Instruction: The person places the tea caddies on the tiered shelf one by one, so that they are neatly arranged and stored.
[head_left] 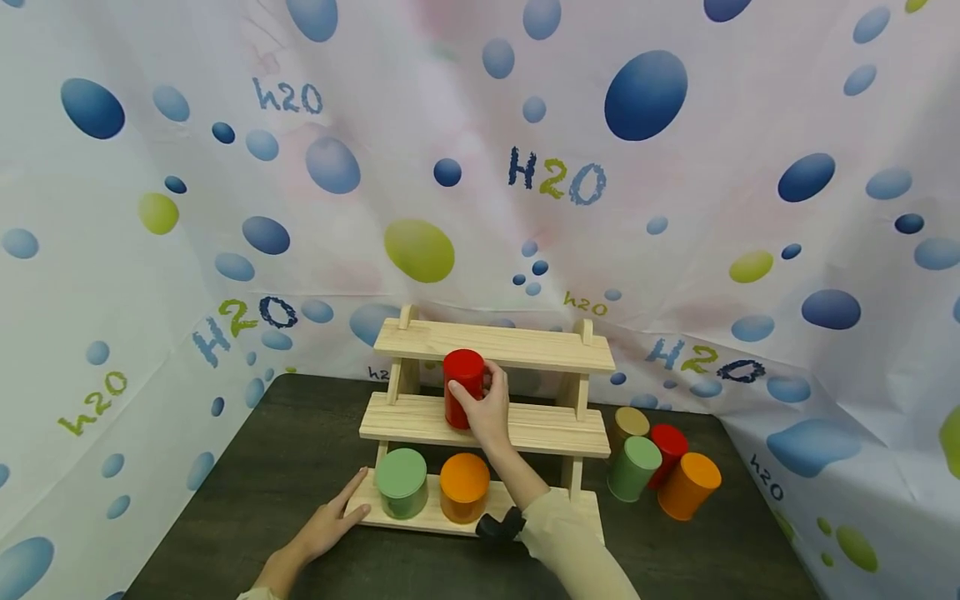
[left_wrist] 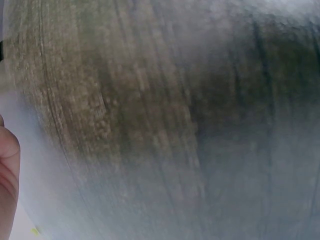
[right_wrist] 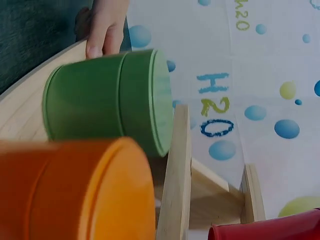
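Note:
My right hand [head_left: 489, 412] grips a red canister [head_left: 460, 375], thumb on the near side and fingers round its right side. The canister is upright, its base overlapping the middle shelf of a pale wooden three-tier rack [head_left: 551, 429] in the head view. My left hand [head_left: 322, 527] touches the left end of the bottom shelf with straight, spread fingers; its fingertips also show beside the shelf in the right wrist view. On that bottom shelf stand a green canister [head_left: 402, 483] and an orange canister [head_left: 463, 490]. The left wrist view shows mostly blurred dark tabletop [left_wrist: 150, 100].
Right of the rack, a tan canister [head_left: 630, 422], a second green canister [head_left: 634, 469], a second red canister [head_left: 669, 450] and a second orange canister [head_left: 688, 487] stand grouped on the dark table [head_left: 300, 442]. A bubble-patterned curtain [head_left: 480, 125] surrounds the table's back and sides.

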